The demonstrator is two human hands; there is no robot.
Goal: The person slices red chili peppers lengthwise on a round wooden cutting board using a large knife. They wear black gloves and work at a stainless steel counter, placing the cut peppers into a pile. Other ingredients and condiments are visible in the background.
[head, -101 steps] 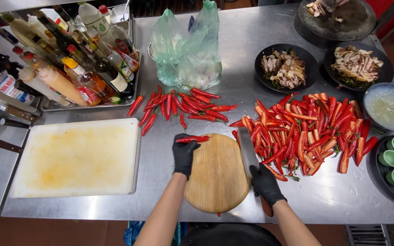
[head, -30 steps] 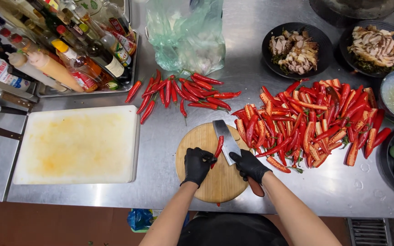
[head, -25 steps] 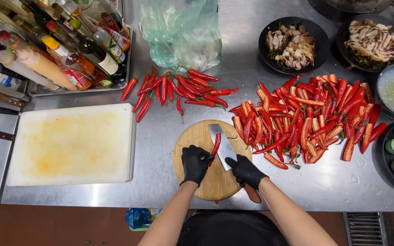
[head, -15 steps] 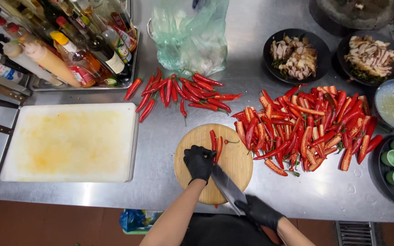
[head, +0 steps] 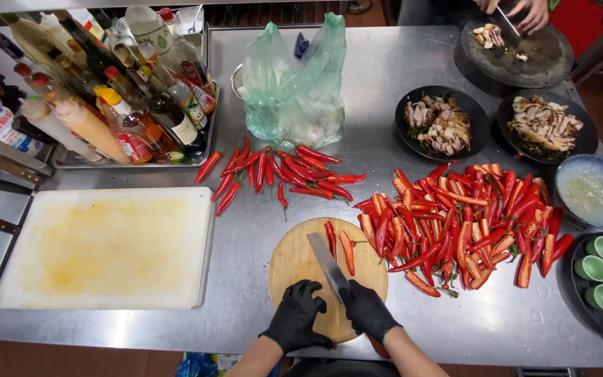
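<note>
A round wooden board point(head: 294, 264) sits near the front edge of the steel counter point(head: 246, 230), and everything else is easiest placed from it. On its far right part lie two halves of a split red chilli point(head: 347, 253), glossy, slim and lying lengthwise away from the person, the cut faces paler and orange. A cleaver point(head: 328, 266) lies slantwise across the middle of the board, blade flat and pale, its tip pointing away toward the left of the halves.

The right hand point(head: 368, 312), in a black glove, is curled tight round the cleaver's handle at the board's near right rim. The left hand point(head: 296, 316), also gloved in black, rests on the board's near left edge with the fingers bent down onto the wood; it holds nothing that I can see.

Right of the board spreads a big heap of cut chillies point(head: 465, 220). Beyond the board lies a smaller row of whole chillies point(head: 280, 171), and to its left a large white cutting board point(head: 106, 248), stained yellow.
</note>
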